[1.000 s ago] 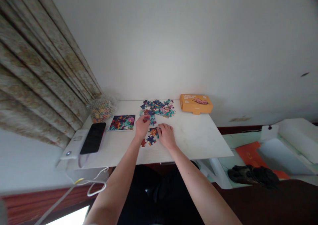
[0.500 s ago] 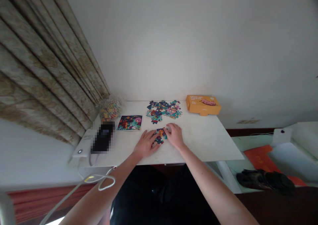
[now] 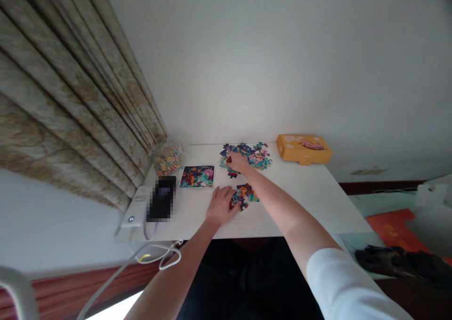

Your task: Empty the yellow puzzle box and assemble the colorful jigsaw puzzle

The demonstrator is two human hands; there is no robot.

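A plain pale wall (image 3: 247,66) spreads behind everything, a pleated floral curtain (image 3: 70,94) hanging at its left above a smooth white tabletop (image 3: 300,202). On that sit an orange cardboard box (image 3: 303,150), a heap of knobbed puzzle pieces (image 3: 261,159) near the wall, a crinkled clear bag (image 3: 169,157), a square picture card (image 3: 197,177) and, nearer the front, a smaller puzzle group (image 3: 243,193). The left hand (image 3: 219,207) lies palm down, fingers loosely spread, at that group's left edge; the right hand (image 3: 238,162) reaches into the heap, fingertips at a dark red piece (image 3: 229,159), whether pinched I cannot tell
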